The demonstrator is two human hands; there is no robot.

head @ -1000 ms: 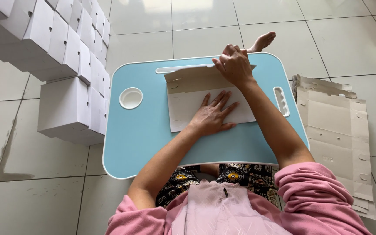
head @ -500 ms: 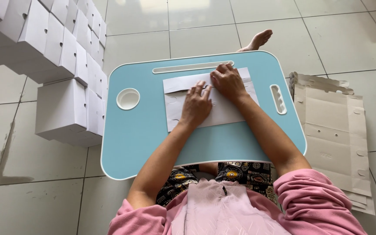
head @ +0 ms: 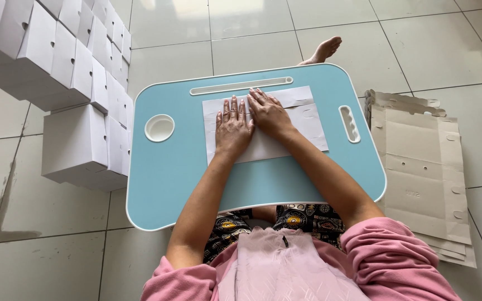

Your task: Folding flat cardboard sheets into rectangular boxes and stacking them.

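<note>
1. Pale floor tiles (head: pixel 252 39) lie all round a low blue lap table (head: pixel 185 184), and everything below is placed by that table.

2. On the table's far half lies a flat white sheet of card (head: pixel 308 125). Its long axis runs side to side, parallel to the narrow slot (head: pixel 241 86) along the table's far edge, and its far edge sits just short of that slot.

3. Both hands lie on top of the card, so it is straight beneath them, not off to either side.

4. Her left hand (head: pixel 232 128) is open and flat, fingers spread a little and pointing at the slot, palm pressing the card left of its middle.

5. Her right hand (head: pixel 269 114) is flat too, fingers together and angled toward the far left, pressing near the card's far edge. It grips nothing. The two hands touch or nearly touch.

6. More of the card shows bare on the right-hand side, so the right hand is nearer that stretch.

7. A round cup recess (head: pixel 159 127) is at the table's left, a handle cut-out (head: pixel 349 124) at its right.

8. White boxes (head: pixel 73 139) are stacked on the floor left of the table; flat brown cardboard blanks (head: pixel 425 173) lie right of it; a bare foot (head: pixel 322 51) shows beyond its far edge.
</note>
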